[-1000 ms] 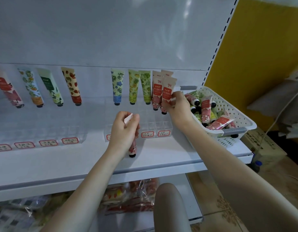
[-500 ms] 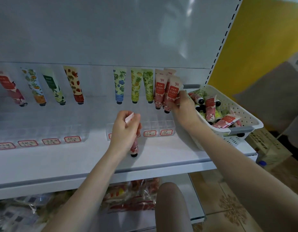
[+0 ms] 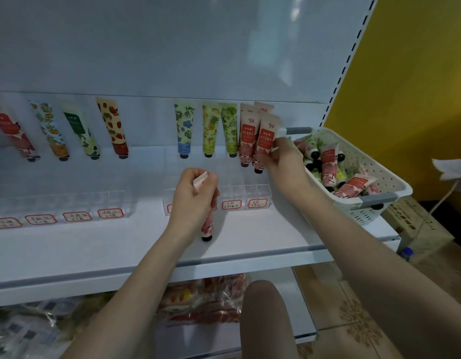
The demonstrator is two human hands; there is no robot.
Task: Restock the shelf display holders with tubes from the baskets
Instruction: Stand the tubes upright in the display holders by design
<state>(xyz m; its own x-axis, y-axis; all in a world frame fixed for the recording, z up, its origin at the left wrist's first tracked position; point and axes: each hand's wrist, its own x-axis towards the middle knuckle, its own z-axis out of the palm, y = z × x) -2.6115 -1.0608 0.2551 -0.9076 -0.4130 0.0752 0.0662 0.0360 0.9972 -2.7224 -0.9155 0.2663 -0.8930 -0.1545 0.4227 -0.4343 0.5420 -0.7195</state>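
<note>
My left hand (image 3: 193, 196) grips a pink tube (image 3: 207, 226) upright, cap down, in front of the right clear display holder (image 3: 258, 194) on the white shelf (image 3: 120, 244). My right hand (image 3: 282, 163) holds another pink tube (image 3: 264, 142) at the holder's rightmost column, beside two pink tubes (image 3: 247, 136) that stand there. Blue, yellow and green tubes (image 3: 211, 128) fill the columns to their left. At the shelf's right end stands a white basket (image 3: 379, 177), holding several mixed tubes (image 3: 328, 164).
A second clear holder (image 3: 68, 203) at the left carries several patterned tubes (image 3: 112, 128). Packaged goods (image 3: 203, 299) lie on the lower shelf. A cardboard box (image 3: 416, 224) sits on the floor at right, before a yellow wall (image 3: 418, 73). My knee (image 3: 265, 320) shows below.
My right hand has stayed at the rightmost column with its pink tube, shifting it only slightly. The left hand keeps its tube still. The camera view has drifted a little.
</note>
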